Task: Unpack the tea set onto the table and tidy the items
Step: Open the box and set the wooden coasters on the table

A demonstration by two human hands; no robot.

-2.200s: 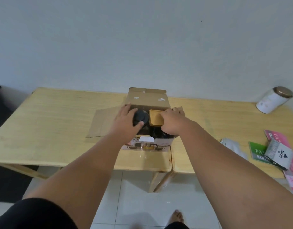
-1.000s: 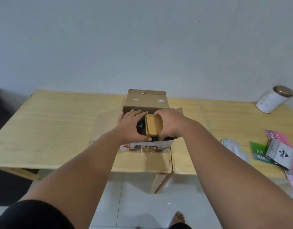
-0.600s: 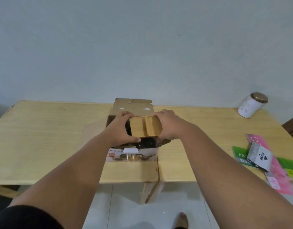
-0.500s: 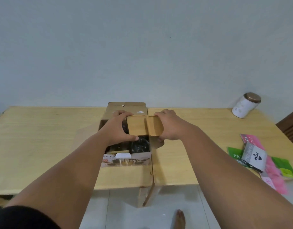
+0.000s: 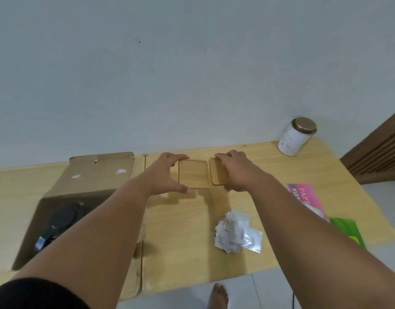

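Two flat wooden trays lie side by side at the far part of the table [image 5: 183,237], close to the wall, with a narrow gap between them. The left hand [image 5: 167,172] holds the left wooden tray [image 5: 193,173], fingers curled over its far edge and thumb pressed at its near corner, so the tray sits framed in the span of the hand. The right hand [image 5: 235,172] covers most of the right wooden tray [image 5: 216,172], fingers over the far edge and thumb at the near edge; only the left strip of that tray shows. Whether the trays rest fully on the table or are held just above it cannot be told, though a shadow falls on the wood just under them. To the left, the open cardboard box [image 5: 96,175] stands on the table with its flap up against the wall, and dark tea ware [image 5: 62,219] sits inside it, partly hidden by the left forearm. Near the right forearm a heap of silvery sachets [image 5: 236,233] lies on the table. Further right lie a pink leaflet [image 5: 303,195] and a green leaflet [image 5: 346,228], and a white canister [image 5: 294,139] with a bronze lid stands at the far right corner. A bare foot [image 5: 217,295] shows on the tiled floor below the table edge.
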